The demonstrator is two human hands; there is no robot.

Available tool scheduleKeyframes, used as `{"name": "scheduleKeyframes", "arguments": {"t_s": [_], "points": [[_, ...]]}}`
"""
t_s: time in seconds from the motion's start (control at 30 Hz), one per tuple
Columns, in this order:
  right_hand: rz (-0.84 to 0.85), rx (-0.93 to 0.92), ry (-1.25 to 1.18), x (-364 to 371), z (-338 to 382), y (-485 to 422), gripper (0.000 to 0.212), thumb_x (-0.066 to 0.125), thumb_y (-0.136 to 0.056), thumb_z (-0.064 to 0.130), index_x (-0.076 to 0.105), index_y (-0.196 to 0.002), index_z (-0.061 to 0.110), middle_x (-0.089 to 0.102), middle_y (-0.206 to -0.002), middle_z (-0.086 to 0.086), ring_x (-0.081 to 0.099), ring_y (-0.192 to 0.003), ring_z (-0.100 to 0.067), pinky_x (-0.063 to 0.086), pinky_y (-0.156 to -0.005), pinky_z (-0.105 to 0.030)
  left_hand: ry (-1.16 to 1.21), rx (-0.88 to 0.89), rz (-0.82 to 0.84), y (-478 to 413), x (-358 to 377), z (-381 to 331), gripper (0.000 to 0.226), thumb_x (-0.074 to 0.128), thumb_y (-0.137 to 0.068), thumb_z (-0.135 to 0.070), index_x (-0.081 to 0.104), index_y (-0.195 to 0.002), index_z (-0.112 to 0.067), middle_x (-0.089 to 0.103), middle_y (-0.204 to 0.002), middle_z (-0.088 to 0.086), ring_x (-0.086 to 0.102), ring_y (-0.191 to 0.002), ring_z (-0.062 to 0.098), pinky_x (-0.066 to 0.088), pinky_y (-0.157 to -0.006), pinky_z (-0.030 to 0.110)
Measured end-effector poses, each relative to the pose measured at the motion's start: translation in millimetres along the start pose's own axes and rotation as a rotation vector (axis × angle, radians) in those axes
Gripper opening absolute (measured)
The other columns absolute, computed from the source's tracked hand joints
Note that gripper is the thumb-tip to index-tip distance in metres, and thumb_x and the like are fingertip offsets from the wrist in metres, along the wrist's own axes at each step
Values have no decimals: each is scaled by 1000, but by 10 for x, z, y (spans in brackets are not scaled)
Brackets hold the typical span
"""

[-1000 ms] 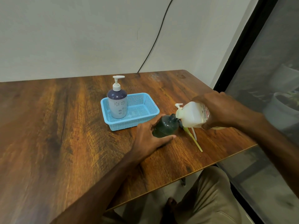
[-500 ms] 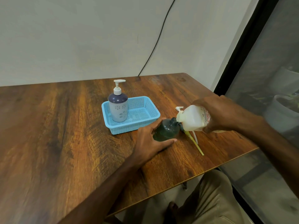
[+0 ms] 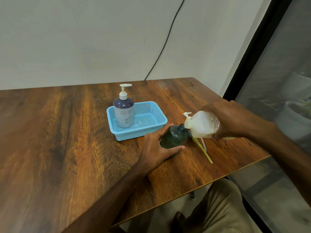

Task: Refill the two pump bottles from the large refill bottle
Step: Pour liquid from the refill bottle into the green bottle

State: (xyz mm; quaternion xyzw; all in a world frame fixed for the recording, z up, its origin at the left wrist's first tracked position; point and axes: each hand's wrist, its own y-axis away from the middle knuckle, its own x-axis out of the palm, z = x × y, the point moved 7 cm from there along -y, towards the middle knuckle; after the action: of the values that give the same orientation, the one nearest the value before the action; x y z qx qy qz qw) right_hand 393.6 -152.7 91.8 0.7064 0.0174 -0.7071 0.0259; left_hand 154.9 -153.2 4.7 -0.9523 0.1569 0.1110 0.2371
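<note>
Now L hand [image 3: 155, 147] fingers half-curled round green bottle [image 3: 174, 137]; R hand [image 3: 235, 120] grips tilted refill bottle [image 3: 200, 124], spout at its neck.

Person's left hand [image 3: 155, 148] and right hand [image 3: 235, 118], forearms [image 3: 117, 185] uncovered; beige trousers [image 3: 223, 209] (loose, softly creased fabric); a bare foot [image 3: 179, 220] beneath.

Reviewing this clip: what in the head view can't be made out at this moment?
- Liquid flow: the spot where the refill bottle meets the neck of the dark green bottle is too small and dark to tell.
- Dark green bottle's fill level: the wall is tinted and partly covered by the left hand.
- Refill bottle's label and rear end: covered by the right hand, and the print is too small.
- Purple pump bottle level: the body is opaque.
</note>
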Motion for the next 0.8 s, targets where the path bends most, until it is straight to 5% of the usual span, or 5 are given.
{"name": "scheduleKeyframes", "arguments": {"t_s": [0.1, 0.8], "points": [[-39, -26, 79, -82, 102, 38, 98, 92, -61, 42, 40, -144, 34, 50, -142, 7, 45, -129, -17, 29, -90, -22, 0, -2, -8, 2, 0, 11, 77, 95, -72, -34, 60, -141, -28, 70, -131, -13, 63, -123, -1, 53, -105, 24], [-28, -43, 113, -222, 311, 142, 94, 92, -65, 36, 40, -144, 33, 49, -144, 5, 45, -131, -18, 35, -96, -25, -16, -34, -4, -1, 3, 59, 82, 95, -73, -38, 58, -145, -25, 68, -136, -11, 62, -127, 3, 55, -107, 36]]}}
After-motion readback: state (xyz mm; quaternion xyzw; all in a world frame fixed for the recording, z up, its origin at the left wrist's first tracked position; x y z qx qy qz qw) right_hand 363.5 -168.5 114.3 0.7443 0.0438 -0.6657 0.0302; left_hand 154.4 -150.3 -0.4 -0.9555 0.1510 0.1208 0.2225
